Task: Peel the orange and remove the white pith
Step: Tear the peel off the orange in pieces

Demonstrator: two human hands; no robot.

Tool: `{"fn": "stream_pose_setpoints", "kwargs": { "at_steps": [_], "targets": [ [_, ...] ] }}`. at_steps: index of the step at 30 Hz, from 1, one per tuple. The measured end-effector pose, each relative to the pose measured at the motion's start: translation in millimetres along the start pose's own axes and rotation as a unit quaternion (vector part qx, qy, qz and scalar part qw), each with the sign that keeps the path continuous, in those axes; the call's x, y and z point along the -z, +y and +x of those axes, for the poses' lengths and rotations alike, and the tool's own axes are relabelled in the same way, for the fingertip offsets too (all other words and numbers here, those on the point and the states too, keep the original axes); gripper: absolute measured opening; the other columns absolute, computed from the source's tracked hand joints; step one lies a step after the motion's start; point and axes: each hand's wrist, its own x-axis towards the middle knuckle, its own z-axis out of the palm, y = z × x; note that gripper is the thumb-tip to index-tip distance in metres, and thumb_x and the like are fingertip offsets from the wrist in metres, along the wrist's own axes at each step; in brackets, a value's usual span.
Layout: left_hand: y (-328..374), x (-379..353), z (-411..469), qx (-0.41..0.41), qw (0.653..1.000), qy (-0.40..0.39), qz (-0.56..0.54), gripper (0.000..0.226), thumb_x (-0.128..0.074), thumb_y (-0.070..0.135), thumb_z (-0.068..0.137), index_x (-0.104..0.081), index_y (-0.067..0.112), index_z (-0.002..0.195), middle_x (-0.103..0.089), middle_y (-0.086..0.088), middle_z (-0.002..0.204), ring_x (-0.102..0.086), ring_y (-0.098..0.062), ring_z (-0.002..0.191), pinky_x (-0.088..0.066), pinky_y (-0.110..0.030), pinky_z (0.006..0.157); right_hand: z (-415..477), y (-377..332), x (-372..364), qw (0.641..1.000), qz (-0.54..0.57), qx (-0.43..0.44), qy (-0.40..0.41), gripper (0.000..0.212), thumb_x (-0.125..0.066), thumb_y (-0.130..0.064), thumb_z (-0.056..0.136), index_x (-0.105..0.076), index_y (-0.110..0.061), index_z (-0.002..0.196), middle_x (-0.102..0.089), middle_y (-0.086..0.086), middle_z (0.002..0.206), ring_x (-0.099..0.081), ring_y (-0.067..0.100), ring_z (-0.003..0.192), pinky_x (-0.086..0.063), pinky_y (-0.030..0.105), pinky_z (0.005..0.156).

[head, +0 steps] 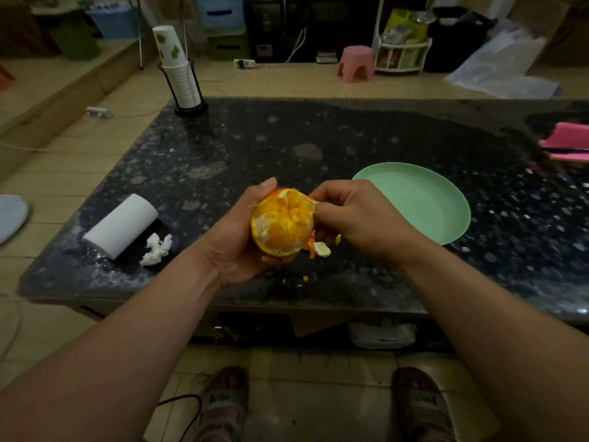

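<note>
Dark speckled table point(287, 138), green plate point(414, 199) off to the right. Left hand point(236, 240) is wrapped around the mostly peeled orange point(282, 223) above the table's near edge, and the right hand point(353, 215) is pinching a pith strip point(314, 204) at its top edge. Peel scraps point(320, 249) lie underneath.

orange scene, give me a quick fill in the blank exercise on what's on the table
The left hand grips the mostly peeled ____.
The right hand pinches at it beside a ____ plate.
The tissue roll lies ____ of the hands.
Answers: orange; green; left
</note>
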Motion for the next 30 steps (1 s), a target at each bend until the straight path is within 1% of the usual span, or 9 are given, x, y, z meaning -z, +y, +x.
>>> {"fn": "stream_pose_setpoints", "kwargs": {
  "at_steps": [3,6,9,13,16,19,22,27,30],
  "targets": [
    [2,-2,-2,0.001,1.0,-0.001,0.0,0.058,-0.052,0.069,0.092,-0.083,0.02,0.1,-0.073,-0.014,0.1,-0.061,-0.027,0.08,-0.042,-0.022,0.045,1,1,0,0.999,0.04,-0.013,-0.006,0.009,-0.066,-0.001,0.098,-0.074,0.001,0.097,-0.073,0.017,0.076,-0.067,0.014,0.059,-0.053,0.023,0.056],
    [4,-5,-5,0.009,1.0,0.011,-0.022,0.065,-0.051,0.068,0.092,-0.07,0.012,0.119,-0.069,-0.017,0.098,-0.064,-0.024,0.064,-0.046,-0.021,0.039,2,4,-2,0.996,0.08,-0.024,-0.01,0.01,-0.064,0.0,0.098,-0.074,0.002,0.096,-0.07,0.017,0.075,-0.064,0.014,0.057,-0.052,0.024,0.054],
    [0,-6,-2,0.007,1.0,-0.002,-0.027,0.074,-0.045,0.074,0.095,-0.068,0.01,0.123,-0.067,-0.018,0.096,-0.06,-0.023,0.06,-0.04,-0.019,0.035,3,7,-4,0.994,0.103,-0.043,0.001,0.011,-0.065,-0.003,0.1,-0.074,-0.002,0.094,-0.071,0.013,0.072,-0.065,0.014,0.055,-0.051,0.024,0.053],
    [-4,-10,4,0.014,0.998,0.067,-0.007,0.084,-0.039,0.085,0.093,-0.074,0.015,0.123,-0.077,-0.014,0.103,-0.07,-0.023,0.074,-0.056,-0.025,0.05,8,9,-4,0.991,-0.096,-0.028,0.091,0.008,-0.072,-0.016,0.097,-0.077,-0.018,0.091,-0.075,0.001,0.072,-0.071,0.011,0.06,-0.059,0.032,0.057],
    [-2,-12,3,0.016,0.994,0.103,0.014,0.074,-0.058,0.076,0.088,-0.074,0.015,0.124,-0.08,-0.015,0.114,-0.078,-0.027,0.096,-0.066,-0.04,0.071,4,6,-11,0.971,-0.212,0.015,0.108,0.006,-0.071,-0.024,0.095,-0.075,-0.026,0.091,-0.072,-0.005,0.073,-0.069,0.01,0.067,-0.059,0.033,0.061],
    [-1,-8,3,0.016,0.991,0.133,-0.009,0.062,-0.074,0.062,0.082,-0.074,0.013,0.12,-0.079,-0.015,0.113,-0.078,-0.03,0.102,-0.065,-0.045,0.079,-2,2,-22,0.96,-0.251,0.066,0.109,0.006,-0.068,-0.024,0.094,-0.073,-0.023,0.091,-0.067,-0.006,0.072,-0.063,0.01,0.067,-0.054,0.034,0.06],
    [0,-5,1,0.02,0.991,0.131,-0.024,0.052,-0.07,0.052,0.088,-0.073,0.011,0.119,-0.077,-0.016,0.105,-0.075,-0.031,0.095,-0.065,-0.04,0.071,-4,-2,-23,0.966,-0.22,0.076,0.109,0.007,-0.069,-0.02,0.093,-0.073,-0.021,0.088,-0.066,-0.005,0.068,-0.061,0.008,0.06,-0.049,0.029,0.054],
    [1,1,-2,0.017,0.993,0.111,-0.045,0.075,-0.073,0.05,0.077,-0.064,0.009,0.14,-0.075,-0.017,0.11,-0.076,-0.03,0.087,-0.062,-0.038,0.062,-4,-5,-15,0.992,-0.094,0.051,0.067,0.011,-0.07,-0.011,0.094,-0.077,-0.018,0.089,-0.074,0.001,0.073,-0.069,0.015,0.061,-0.056,0.034,0.055],
    [1,1,-2,0.004,0.994,0.092,-0.065,0.07,-0.07,0.048,0.08,-0.064,0.013,0.14,-0.075,-0.015,0.108,-0.075,-0.029,0.082,-0.062,-0.038,0.061,-1,-2,-8,0.999,0.015,0.017,0.042,0.012,-0.066,-0.003,0.098,-0.077,-0.008,0.095,-0.074,0.008,0.075,-0.067,0.014,0.06,-0.056,0.03,0.057]
  ]
}}
